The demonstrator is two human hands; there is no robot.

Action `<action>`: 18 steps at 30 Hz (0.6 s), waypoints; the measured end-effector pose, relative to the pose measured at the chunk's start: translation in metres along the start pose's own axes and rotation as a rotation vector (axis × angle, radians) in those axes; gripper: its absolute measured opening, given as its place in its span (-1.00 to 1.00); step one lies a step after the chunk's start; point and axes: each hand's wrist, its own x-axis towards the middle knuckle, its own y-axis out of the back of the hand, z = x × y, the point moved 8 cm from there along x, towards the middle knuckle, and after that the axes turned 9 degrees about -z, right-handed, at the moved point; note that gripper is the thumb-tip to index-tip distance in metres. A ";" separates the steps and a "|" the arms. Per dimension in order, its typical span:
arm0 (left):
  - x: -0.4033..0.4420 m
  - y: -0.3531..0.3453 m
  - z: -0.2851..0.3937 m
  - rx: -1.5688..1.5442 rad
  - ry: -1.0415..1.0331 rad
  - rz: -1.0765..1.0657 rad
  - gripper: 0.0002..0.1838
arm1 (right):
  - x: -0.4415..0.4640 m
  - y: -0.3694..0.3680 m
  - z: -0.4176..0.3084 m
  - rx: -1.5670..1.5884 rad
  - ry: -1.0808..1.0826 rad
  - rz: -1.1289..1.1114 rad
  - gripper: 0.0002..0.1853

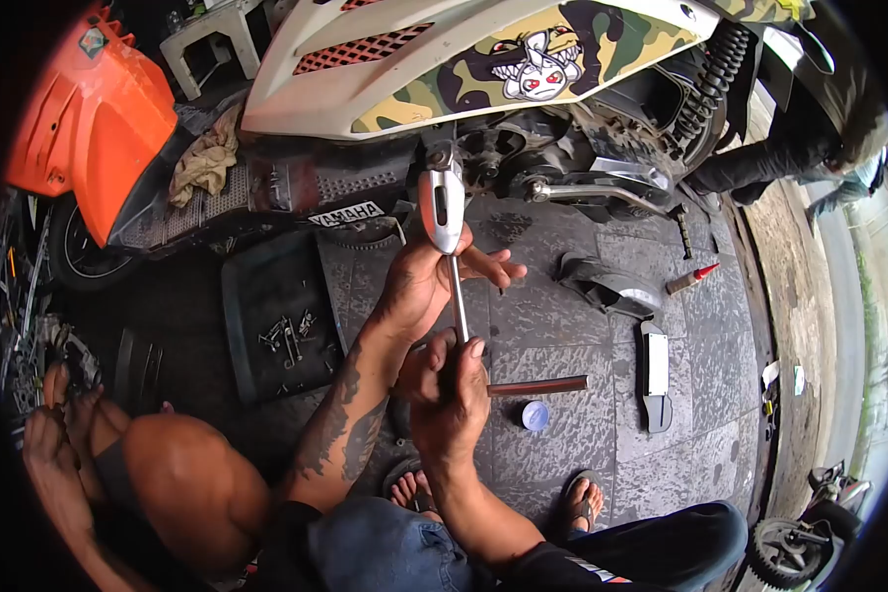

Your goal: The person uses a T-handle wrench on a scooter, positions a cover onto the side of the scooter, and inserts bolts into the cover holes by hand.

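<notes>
A silver slotted metal part (442,209) stands out below the scooter's body, its upper end at a dark bolted joint. My left hand (416,286), on the tattooed arm, is closed around its lower end, with some fingers reaching out on the right side. A thin metal rod (459,301) runs from that part down to my right hand (449,395), which is wrapped round its lower portion. From beside my right hand a dark reddish bar (542,387) extends rightward; its left end is hidden.
The scooter (385,84) spans the top. A black tray (237,326) holds several bolts. On the floor lie a round lid (535,415), a white-and-grey piece (655,370), a black cover (606,286) and a red-capped tube (693,279). Another person's hands (54,444) are at left.
</notes>
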 end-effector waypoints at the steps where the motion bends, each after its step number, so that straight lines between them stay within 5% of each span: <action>1: 0.000 -0.002 0.000 -0.010 0.028 -0.017 -0.75 | -0.002 -0.008 -0.006 0.023 -0.067 -0.060 -0.51; 3: -0.002 -0.003 0.004 0.021 0.008 0.013 -0.73 | -0.012 0.010 -0.051 -0.811 0.045 0.019 -0.50; 5: 0.000 -0.002 0.006 -0.001 0.007 0.025 -0.72 | -0.041 -0.001 -0.139 -1.070 0.493 0.193 -0.05; 6: -0.001 0.000 0.006 0.016 0.010 0.016 -0.72 | -0.045 -0.012 -0.156 -1.098 0.502 0.188 -0.05; 9: 0.000 0.002 -0.006 -0.018 0.016 0.004 -0.73 | -0.048 -0.123 -0.147 -1.885 0.464 -0.881 -0.51; 11: 0.001 -0.001 -0.004 -0.002 0.078 0.059 -0.69 | -0.047 -0.114 -0.099 -2.227 0.513 -1.087 -0.75; 13: 0.000 0.018 -0.010 -0.076 0.011 0.113 -0.73 | -0.032 -0.061 -0.058 -2.523 0.425 -1.242 -0.78; 15: 0.003 0.008 -0.010 -0.003 0.083 0.124 -0.71 | -0.012 -0.032 -0.041 -2.530 0.055 -1.385 -0.78; 18: 0.003 0.012 -0.007 -0.008 0.039 0.151 -0.69 | -0.006 -0.041 -0.026 -2.378 0.082 -1.393 -0.71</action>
